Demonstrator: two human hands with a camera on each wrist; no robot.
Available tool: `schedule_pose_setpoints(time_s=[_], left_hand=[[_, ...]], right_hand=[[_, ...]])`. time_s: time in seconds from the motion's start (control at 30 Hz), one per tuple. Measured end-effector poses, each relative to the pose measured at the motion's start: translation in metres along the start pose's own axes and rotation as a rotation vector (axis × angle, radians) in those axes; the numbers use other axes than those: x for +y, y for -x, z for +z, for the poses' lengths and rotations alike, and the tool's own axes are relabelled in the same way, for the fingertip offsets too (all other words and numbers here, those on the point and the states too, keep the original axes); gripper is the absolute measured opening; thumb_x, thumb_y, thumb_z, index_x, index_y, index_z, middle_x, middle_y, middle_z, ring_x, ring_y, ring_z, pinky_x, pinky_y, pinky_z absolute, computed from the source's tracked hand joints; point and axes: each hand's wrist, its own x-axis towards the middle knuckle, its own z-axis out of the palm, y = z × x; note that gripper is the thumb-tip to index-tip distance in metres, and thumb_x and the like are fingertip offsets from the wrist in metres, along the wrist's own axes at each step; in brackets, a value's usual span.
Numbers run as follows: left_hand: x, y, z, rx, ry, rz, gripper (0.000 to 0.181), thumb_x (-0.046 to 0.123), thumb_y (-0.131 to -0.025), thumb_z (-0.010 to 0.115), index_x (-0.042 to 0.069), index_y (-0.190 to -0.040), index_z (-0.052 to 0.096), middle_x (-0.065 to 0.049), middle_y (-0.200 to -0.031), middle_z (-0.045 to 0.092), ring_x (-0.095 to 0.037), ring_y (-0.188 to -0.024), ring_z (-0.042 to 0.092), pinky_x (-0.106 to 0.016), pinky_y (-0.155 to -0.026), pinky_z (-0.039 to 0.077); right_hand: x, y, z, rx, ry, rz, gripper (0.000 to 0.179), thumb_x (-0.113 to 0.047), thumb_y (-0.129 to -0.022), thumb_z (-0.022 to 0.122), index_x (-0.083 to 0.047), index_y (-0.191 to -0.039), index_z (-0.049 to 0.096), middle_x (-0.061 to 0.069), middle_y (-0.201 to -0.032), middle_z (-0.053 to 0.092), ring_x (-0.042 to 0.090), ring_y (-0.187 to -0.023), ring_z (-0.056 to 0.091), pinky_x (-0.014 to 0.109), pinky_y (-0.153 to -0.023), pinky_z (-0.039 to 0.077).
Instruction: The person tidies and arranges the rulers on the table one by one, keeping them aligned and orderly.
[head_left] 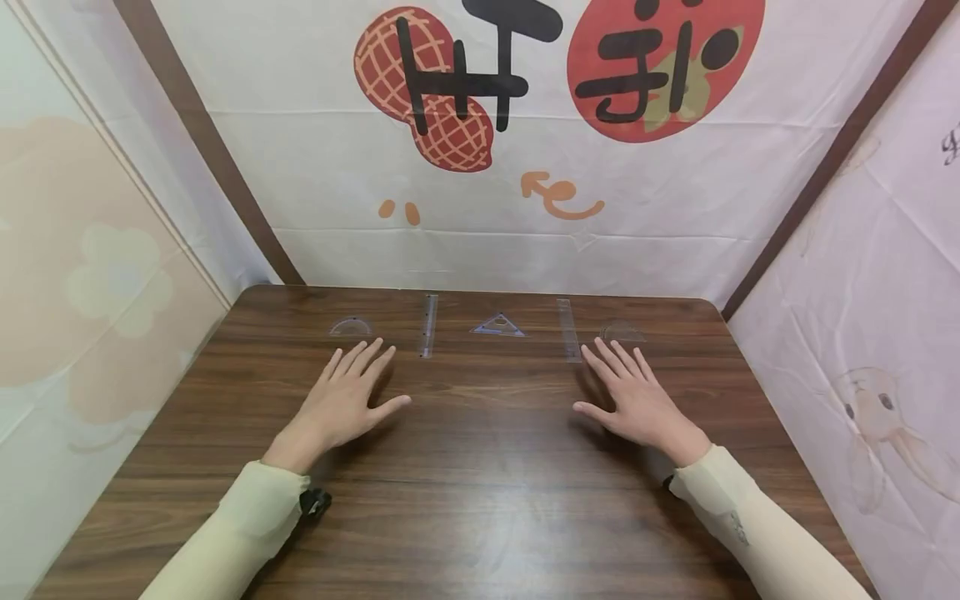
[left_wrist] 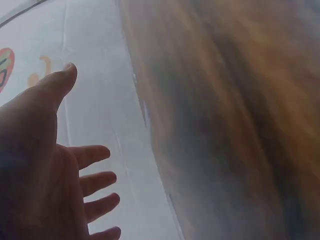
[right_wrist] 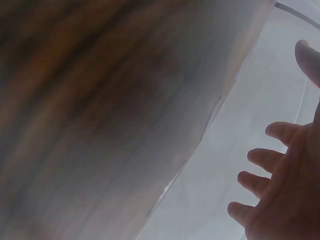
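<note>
Pale sleeves lead to a left hand and a right hand, both empty, fingers straight and spread. On the desk ahead, left to right, lie a protractor, ruler, set square, second ruler and second protractor.

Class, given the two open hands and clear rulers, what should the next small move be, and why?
The right hand should probably ease inward and pinch the near end of the right ruler. Neither it nor the left hand holds anything, and in the head view its index finger ends beside that ruler, while the left hand shows a wider gap to the left ruler.
</note>
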Motion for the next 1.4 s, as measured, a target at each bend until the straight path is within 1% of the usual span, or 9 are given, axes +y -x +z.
schedule_pose_setpoints(time_s=[0.13, 0.37, 0.47, 0.63, 0.73, 0.87, 1.07, 1.23, 1.4], left_hand=[[0.005, -0.008, 0.000, 0.001, 0.008, 0.006, 0.094, 0.072, -0.102, 0.054, 0.011, -0.170, 0.032, -0.018, -0.176, 0.025, -0.042, -0.162, 0.019, -0.064, -0.130, 0.010], [0.013, -0.024, 0.001, -0.005, 0.002, 0.024, 0.094, 0.073, -0.103, 0.053, 0.012, -0.170, 0.032, -0.017, -0.176, 0.025, -0.042, -0.163, 0.019, -0.063, -0.130, 0.009], [0.017, -0.031, 0.002, -0.008, 0.001, 0.029, 0.094, 0.073, -0.102, 0.053, 0.012, -0.170, 0.032, -0.016, -0.177, 0.024, -0.041, -0.162, 0.020, -0.062, -0.130, 0.009], [0.023, -0.041, 0.003, -0.031, 0.017, 0.036, 0.094, 0.073, -0.103, 0.053, 0.013, -0.170, 0.030, -0.014, -0.177, 0.023, -0.040, -0.163, 0.019, -0.061, -0.131, 0.008], [0.025, -0.048, 0.005, -0.045, 0.024, 0.042, 0.094, 0.074, -0.102, 0.052, 0.012, -0.171, 0.030, -0.014, -0.178, 0.022, -0.040, -0.163, 0.018, -0.060, -0.131, 0.006], [0.028, -0.057, 0.006, -0.053, 0.021, 0.046, 0.094, 0.074, -0.103, 0.051, 0.012, -0.170, 0.030, -0.015, -0.177, 0.022, -0.040, -0.163, 0.020, -0.060, -0.131, 0.007], [0.033, -0.073, 0.006, -0.071, 0.027, 0.041, 0.095, 0.075, -0.103, 0.049, 0.013, -0.171, 0.028, -0.015, -0.177, 0.023, -0.039, -0.163, 0.020, -0.058, -0.132, 0.008], [0.036, -0.083, 0.008, -0.081, 0.042, 0.045, 0.093, 0.073, -0.103, 0.051, 0.012, -0.171, 0.029, -0.016, -0.176, 0.025, -0.039, -0.162, 0.022, -0.057, -0.132, 0.008], [0.038, -0.094, 0.013, -0.083, 0.042, 0.057, 0.092, 0.072, -0.104, 0.052, 0.012, -0.170, 0.031, -0.016, -0.175, 0.028, -0.038, -0.161, 0.026, -0.057, -0.132, 0.011]], right_hand=[[-0.005, -0.007, 0.000, -0.010, -0.012, -0.009, 0.096, -0.070, -0.100, 0.062, -0.018, -0.172, 0.025, 0.011, -0.180, 0.015, 0.039, -0.165, 0.014, 0.061, -0.131, 0.003], [-0.011, -0.021, 0.002, 0.019, 0.005, -0.043, 0.096, -0.068, -0.100, 0.063, -0.015, -0.172, 0.026, 0.015, -0.178, 0.021, 0.041, -0.163, 0.019, 0.064, -0.130, 0.007], [-0.012, -0.027, 0.001, 0.014, -0.009, -0.044, 0.096, -0.067, -0.100, 0.064, -0.017, -0.172, 0.025, 0.014, -0.178, 0.019, 0.040, -0.163, 0.019, 0.062, -0.130, 0.005], [-0.014, -0.036, 0.000, -0.006, -0.030, -0.041, 0.096, -0.066, -0.101, 0.064, -0.018, -0.173, 0.023, 0.011, -0.180, 0.015, 0.037, -0.165, 0.014, 0.060, -0.131, 0.003], [-0.016, -0.042, -0.001, -0.008, -0.036, -0.049, 0.094, -0.065, -0.102, 0.064, -0.018, -0.173, 0.023, 0.012, -0.179, 0.016, 0.036, -0.165, 0.014, 0.059, -0.131, 0.003], [-0.017, -0.053, 0.000, 0.003, -0.037, -0.066, 0.093, -0.063, -0.102, 0.063, -0.017, -0.172, 0.024, 0.013, -0.178, 0.020, 0.038, -0.164, 0.019, 0.059, -0.131, 0.006], [-0.020, -0.071, 0.003, -0.003, -0.037, -0.076, 0.093, -0.066, -0.103, 0.061, -0.017, -0.173, 0.024, 0.011, -0.179, 0.019, 0.036, -0.164, 0.020, 0.057, -0.132, 0.007], [-0.023, -0.084, 0.005, -0.014, -0.038, -0.093, 0.093, -0.065, -0.103, 0.062, -0.014, -0.172, 0.026, 0.015, -0.177, 0.024, 0.038, -0.162, 0.025, 0.060, -0.131, 0.012], [-0.026, -0.095, 0.007, -0.035, -0.079, -0.106, 0.091, -0.061, -0.104, 0.063, -0.011, -0.171, 0.027, 0.021, -0.174, 0.028, 0.041, -0.161, 0.026, 0.059, -0.131, 0.015]])
